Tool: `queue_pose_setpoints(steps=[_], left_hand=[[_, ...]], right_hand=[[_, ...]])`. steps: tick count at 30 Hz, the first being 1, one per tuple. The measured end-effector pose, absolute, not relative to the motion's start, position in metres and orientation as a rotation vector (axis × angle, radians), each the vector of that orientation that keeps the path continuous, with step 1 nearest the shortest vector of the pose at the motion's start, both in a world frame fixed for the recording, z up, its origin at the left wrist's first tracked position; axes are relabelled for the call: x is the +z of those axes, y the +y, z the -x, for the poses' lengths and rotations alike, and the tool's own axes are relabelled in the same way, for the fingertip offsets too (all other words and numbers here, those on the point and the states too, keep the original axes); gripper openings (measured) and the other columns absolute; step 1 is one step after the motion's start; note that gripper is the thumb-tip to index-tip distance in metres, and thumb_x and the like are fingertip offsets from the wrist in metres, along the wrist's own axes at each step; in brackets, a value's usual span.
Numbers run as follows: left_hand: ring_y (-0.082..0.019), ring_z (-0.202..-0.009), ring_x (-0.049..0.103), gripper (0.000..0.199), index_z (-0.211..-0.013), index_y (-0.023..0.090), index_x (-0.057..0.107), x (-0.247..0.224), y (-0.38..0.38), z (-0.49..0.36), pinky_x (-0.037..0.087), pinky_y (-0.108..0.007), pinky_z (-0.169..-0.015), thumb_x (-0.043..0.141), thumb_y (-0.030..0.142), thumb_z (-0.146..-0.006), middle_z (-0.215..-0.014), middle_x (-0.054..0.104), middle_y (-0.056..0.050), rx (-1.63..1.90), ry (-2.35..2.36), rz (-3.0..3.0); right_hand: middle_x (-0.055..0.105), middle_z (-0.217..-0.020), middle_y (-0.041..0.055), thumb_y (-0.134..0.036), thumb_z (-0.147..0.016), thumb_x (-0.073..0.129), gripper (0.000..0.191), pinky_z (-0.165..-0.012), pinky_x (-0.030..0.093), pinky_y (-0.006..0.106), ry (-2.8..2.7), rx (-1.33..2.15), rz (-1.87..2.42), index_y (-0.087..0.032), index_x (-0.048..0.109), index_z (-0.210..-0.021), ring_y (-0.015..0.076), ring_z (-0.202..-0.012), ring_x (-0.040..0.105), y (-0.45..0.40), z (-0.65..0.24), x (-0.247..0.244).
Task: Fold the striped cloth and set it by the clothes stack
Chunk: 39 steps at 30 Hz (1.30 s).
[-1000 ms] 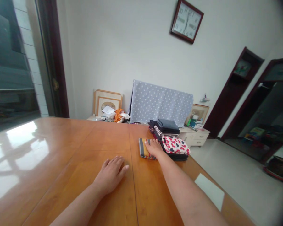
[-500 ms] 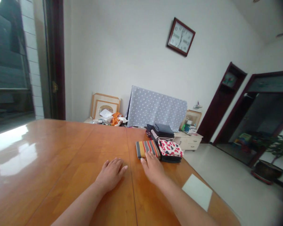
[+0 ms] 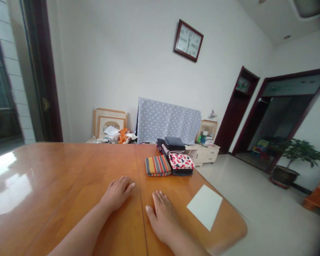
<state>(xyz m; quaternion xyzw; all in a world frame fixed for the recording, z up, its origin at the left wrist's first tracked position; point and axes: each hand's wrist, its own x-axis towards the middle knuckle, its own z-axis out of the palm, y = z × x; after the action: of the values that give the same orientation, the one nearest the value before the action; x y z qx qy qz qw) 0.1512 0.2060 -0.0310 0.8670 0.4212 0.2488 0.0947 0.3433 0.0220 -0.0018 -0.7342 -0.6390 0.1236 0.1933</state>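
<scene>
Cloth (image 3: pixel 158 165), striped and folded, no longer touches right hand (image 3: pixel 162 217).

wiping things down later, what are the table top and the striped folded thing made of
The table top looks like wood or wood veneer with a high-gloss varnish: warm orange grain shows and light glares off it, though laminate can't be ruled out. The striped folded cloth looks like a matte woven or knit textile, with soft rounded folds; the fibre can't be told.
</scene>
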Motion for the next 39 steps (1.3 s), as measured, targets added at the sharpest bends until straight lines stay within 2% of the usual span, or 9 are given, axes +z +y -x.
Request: queue_pose_setpoints(steps=[7,12,16,20,27,29,34,36,39], left_hand=[[-0.033,-0.141,0.045,0.055,-0.129,0.017,0.063,-0.029,0.202,-0.155,0.031,-0.05,-0.117,0.04,0.057,-0.098,-0.141,0.061,-0.015,0.755,1.343,-2.667],[-0.029,-0.133,0.052,0.048,-0.125,0.015,0.066,-0.014,0.185,-0.161,0.03,-0.043,-0.117,0.039,0.047,-0.1,-0.136,0.064,-0.016,0.687,1.346,-2.788],[-0.029,-0.13,0.054,0.041,-0.118,0.017,0.069,0.004,0.168,-0.163,0.029,-0.044,-0.116,0.042,0.04,-0.098,-0.131,0.067,-0.016,0.56,1.324,-2.818],[-0.029,-0.133,0.052,0.041,-0.125,0.019,0.066,0.013,0.138,-0.156,0.029,-0.046,-0.118,0.044,0.041,-0.098,-0.137,0.064,-0.013,0.622,1.313,-2.791],[-0.026,-0.132,0.053,0.037,-0.132,0.024,0.06,0.009,-0.019,-0.083,0.034,-0.05,-0.118,0.045,0.037,-0.101,-0.135,0.064,-0.01,1.094,1.18,-2.67],[-0.026,-0.124,0.058,0.033,-0.13,0.025,0.06,0.004,-0.072,-0.052,0.042,-0.048,-0.111,0.046,0.033,-0.101,-0.129,0.066,-0.011,1.144,1.231,-2.619],[-0.024,-0.092,0.062,0.026,-0.114,0.024,0.066,-0.041,-0.175,0.032,0.05,-0.043,-0.085,0.044,0.028,-0.101,-0.098,0.069,-0.01,1.086,1.6,-2.432],[-0.024,-0.09,0.062,0.027,-0.108,0.024,0.067,-0.071,-0.206,0.062,0.048,-0.041,-0.083,0.042,0.03,-0.102,-0.093,0.068,-0.009,0.992,1.8,-2.316],[-0.024,-0.092,0.062,0.031,-0.101,0.024,0.069,-0.116,-0.247,0.099,0.047,-0.039,-0.082,0.039,0.032,-0.103,-0.095,0.067,-0.009,0.799,2.073,-2.107]], right_hand=[[0.035,-0.162,0.016,-0.045,-0.102,0.033,0.066,-0.127,0.017,0.046,-1.767,0.284,2.032,-0.006,0.04,-0.155,0.0291,-0.153,0.026,0.024,-0.342,-0.005],[0.039,-0.161,0.0156,-0.044,-0.1,0.037,0.064,-0.127,0.018,0.045,-1.762,0.25,2.003,-0.007,0.044,-0.153,0.0288,-0.152,0.028,0.024,-0.342,-0.006],[0.041,-0.159,0.0163,-0.041,-0.1,0.037,0.062,-0.126,0.02,0.046,-1.75,0.225,2.014,-0.007,0.046,-0.151,0.0287,-0.151,0.031,0.024,-0.342,-0.006],[0.046,-0.156,0.0176,-0.039,-0.1,0.041,0.06,-0.124,0.023,0.046,-1.766,0.187,2.0,-0.008,0.048,-0.15,0.0285,-0.149,0.035,0.027,-0.345,-0.008],[0.056,-0.145,0.0236,-0.04,-0.098,0.042,0.059,-0.118,0.034,0.044,-1.713,0.214,1.87,-0.003,0.054,-0.143,0.0296,-0.139,0.05,0.028,-0.357,-0.02],[0.059,-0.142,0.0231,-0.044,-0.097,0.042,0.06,-0.115,0.038,0.043,-1.647,0.3,1.769,-0.004,0.057,-0.14,0.0287,-0.135,0.054,0.029,-0.367,-0.027],[0.071,-0.124,0.0177,-0.054,-0.087,0.052,0.057,-0.109,0.045,0.043,-1.426,0.501,1.6,-0.012,0.07,-0.121,0.0288,-0.12,0.065,0.024,-0.384,-0.031],[0.075,-0.114,0.0161,-0.056,-0.084,0.056,0.051,-0.107,0.045,0.048,-1.358,0.463,1.576,-0.014,0.074,-0.108,0.0316,-0.115,0.066,0.01,-0.376,-0.027],[0.076,-0.108,0.0126,-0.06,-0.088,0.054,0.051,-0.099,0.051,0.048,-1.291,0.52,1.443,-0.016,0.071,-0.108,0.0281,-0.098,0.071,-0.029,-0.346,-0.019]])
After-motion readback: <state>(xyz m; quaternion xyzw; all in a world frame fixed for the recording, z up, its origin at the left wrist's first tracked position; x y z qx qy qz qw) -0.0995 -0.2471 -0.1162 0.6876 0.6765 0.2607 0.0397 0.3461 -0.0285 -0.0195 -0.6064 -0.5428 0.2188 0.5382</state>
